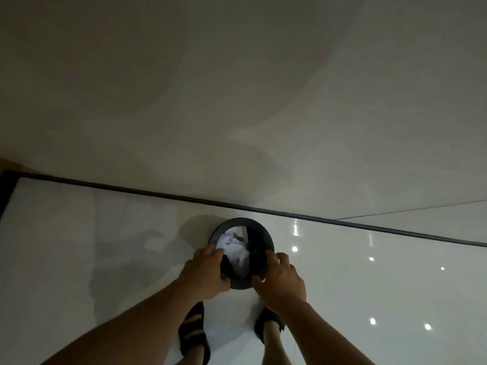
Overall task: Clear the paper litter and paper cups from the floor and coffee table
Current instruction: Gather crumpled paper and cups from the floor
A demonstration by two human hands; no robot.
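Note:
A round dark waste bin point(261, 234) stands on the glossy white floor close to the wall. White crumpled paper point(235, 250) lies inside it. My left hand point(204, 272) grips the bin's near-left rim, fingers curled over the edge. My right hand point(280, 281) holds the near-right rim, thumb against the outside. No paper cups show in this view.
A pale wall point(237, 101) rises just behind the bin, with a dark skirting line point(158, 192) along its base. My two feet in dark sandals point(193, 330) stand right below the bin. Shiny floor tiles point(382, 285) stretch to the right and left.

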